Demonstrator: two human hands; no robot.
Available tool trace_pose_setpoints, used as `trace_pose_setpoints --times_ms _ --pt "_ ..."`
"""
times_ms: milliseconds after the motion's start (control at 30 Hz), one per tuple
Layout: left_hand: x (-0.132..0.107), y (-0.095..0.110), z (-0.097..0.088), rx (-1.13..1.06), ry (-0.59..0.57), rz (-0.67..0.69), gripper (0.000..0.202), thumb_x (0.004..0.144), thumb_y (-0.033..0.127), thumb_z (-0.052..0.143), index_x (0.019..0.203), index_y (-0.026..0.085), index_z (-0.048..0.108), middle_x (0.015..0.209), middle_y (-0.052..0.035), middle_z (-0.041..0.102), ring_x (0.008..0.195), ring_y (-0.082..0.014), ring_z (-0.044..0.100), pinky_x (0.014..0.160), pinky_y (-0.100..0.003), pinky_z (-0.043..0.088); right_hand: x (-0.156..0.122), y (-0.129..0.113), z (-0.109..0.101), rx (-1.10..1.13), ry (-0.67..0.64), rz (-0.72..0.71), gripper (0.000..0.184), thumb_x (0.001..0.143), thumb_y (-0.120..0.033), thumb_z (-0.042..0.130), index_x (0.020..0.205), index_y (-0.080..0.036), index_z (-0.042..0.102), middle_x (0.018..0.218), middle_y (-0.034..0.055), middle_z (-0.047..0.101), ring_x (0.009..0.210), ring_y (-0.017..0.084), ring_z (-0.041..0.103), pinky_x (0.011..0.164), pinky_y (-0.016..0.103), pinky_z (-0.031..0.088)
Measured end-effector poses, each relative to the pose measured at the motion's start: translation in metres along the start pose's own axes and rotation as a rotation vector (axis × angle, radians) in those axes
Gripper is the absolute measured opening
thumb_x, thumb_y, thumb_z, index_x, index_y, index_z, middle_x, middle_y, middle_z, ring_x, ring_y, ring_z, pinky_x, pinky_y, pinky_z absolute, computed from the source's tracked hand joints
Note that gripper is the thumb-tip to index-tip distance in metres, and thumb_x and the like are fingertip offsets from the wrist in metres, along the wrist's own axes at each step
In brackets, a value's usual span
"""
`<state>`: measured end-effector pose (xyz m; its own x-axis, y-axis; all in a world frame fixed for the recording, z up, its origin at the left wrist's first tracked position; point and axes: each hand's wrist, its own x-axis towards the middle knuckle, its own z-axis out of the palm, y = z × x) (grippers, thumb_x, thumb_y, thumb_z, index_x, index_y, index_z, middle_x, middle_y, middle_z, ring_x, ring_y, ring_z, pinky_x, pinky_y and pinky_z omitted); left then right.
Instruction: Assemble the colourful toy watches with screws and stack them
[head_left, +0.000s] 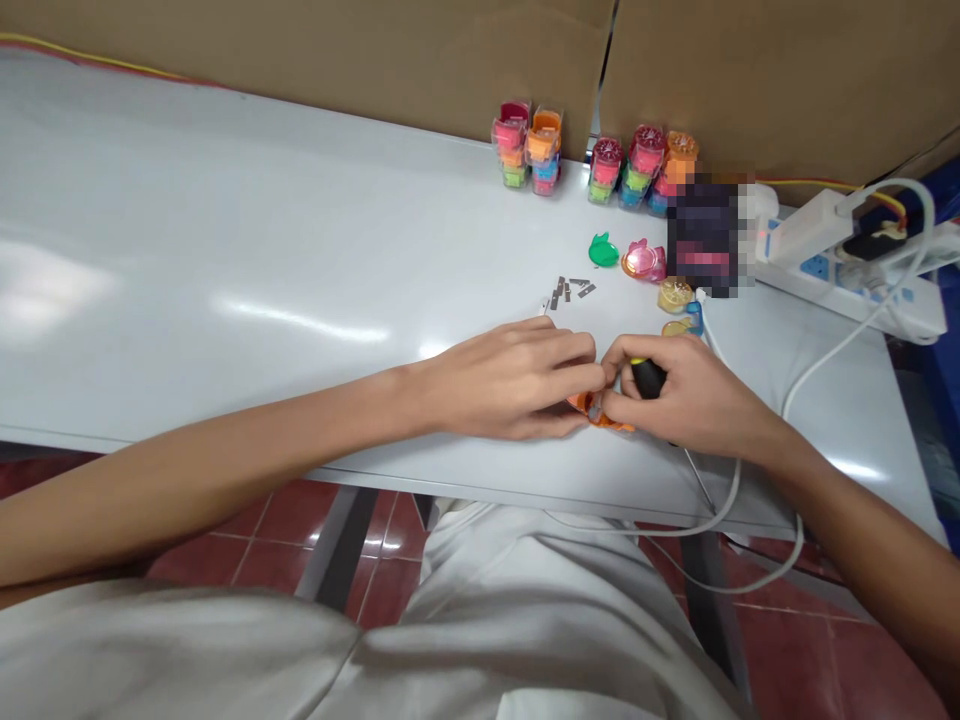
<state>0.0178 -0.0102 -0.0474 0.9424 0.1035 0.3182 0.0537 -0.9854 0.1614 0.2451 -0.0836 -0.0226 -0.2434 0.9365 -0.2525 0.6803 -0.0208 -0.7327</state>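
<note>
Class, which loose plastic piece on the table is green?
The translucent green piece, leftmost of the loose pieces; the others show pink, amber or blue.

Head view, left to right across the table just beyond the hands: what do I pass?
Small grey metal pieces → green plastic piece → pink translucent piece → round yellow piece → white power strip
</note>
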Motion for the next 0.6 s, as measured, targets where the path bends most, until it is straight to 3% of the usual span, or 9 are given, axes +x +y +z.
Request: trace_pose_setpoints --times_ms 133,233,367,500,600 --pt "0.000 0.001 -0.001 -0.011 0.014 0.001 0.023 0.107 0.036 0.053 0.112 0.016 0.063 0.100 -0.0080 0.067 0.080 -0.0174 0.061 0.080 -0.033 0.052 0.000 0.001 -0.001 -0.046 0.003 -0.020 0.008 0.081 -0.032 0.069 0.083 -0.025 0.066 0.057 -0.0086 0.056 0.057 0.008 0.045 0.057 0.024 0.035" --pt "0.001 0.000 -0.002 -0.057 0.016 -0.011 0.018 0.105 0.033 0.055 0.108 0.017 0.064 0.108 -0.0105 0.068 0.095 -0.0210 0.064 0.088 -0.035 0.052 0.001 0.003 -0.002 -0.077 0.018 -0.038 0.015 0.086 -0.038 0.069 0.082 -0.024 0.066 0.055 -0.0082 0.052 0.056 0.007 0.043 0.057 0.024 0.035" --pt "0.001 -0.001 -0.002 -0.176 -0.023 0.005 0.016 0.104 0.027 0.055 0.112 0.017 0.065 0.117 -0.0131 0.067 0.105 -0.0224 0.064 0.095 -0.036 0.053 0.002 0.005 -0.003 -0.110 0.022 -0.053 0.010 0.088 -0.031 0.067 0.081 -0.024 0.066 0.054 -0.0076 0.045 0.055 0.007 0.038 0.055 0.024 0.032" --pt "-0.001 -0.003 -0.002 -0.216 -0.045 -0.003 0.018 0.106 0.025 0.053 0.114 0.017 0.067 0.118 -0.0131 0.067 0.102 -0.0211 0.064 0.094 -0.035 0.054 0.001 0.008 -0.010 -0.037 0.018 -0.049 0.016 0.095 -0.040 0.063 0.095 -0.025 0.069 0.060 -0.0050 0.054 0.057 0.010 0.047 0.054 0.026 0.035" --pt "-0.001 -0.002 -0.003 -0.214 -0.061 -0.018 0.021 0.107 0.026 0.051 0.118 0.019 0.068 0.118 -0.0122 0.069 0.103 -0.0205 0.066 0.092 -0.033 0.055 0.002 0.013 -0.022 0.111 0.105 -0.036 0.021 0.094 -0.039 0.067 0.112 -0.027 0.066 0.066 -0.0043 0.059 0.057 0.012 0.055 0.054 0.026 0.043"
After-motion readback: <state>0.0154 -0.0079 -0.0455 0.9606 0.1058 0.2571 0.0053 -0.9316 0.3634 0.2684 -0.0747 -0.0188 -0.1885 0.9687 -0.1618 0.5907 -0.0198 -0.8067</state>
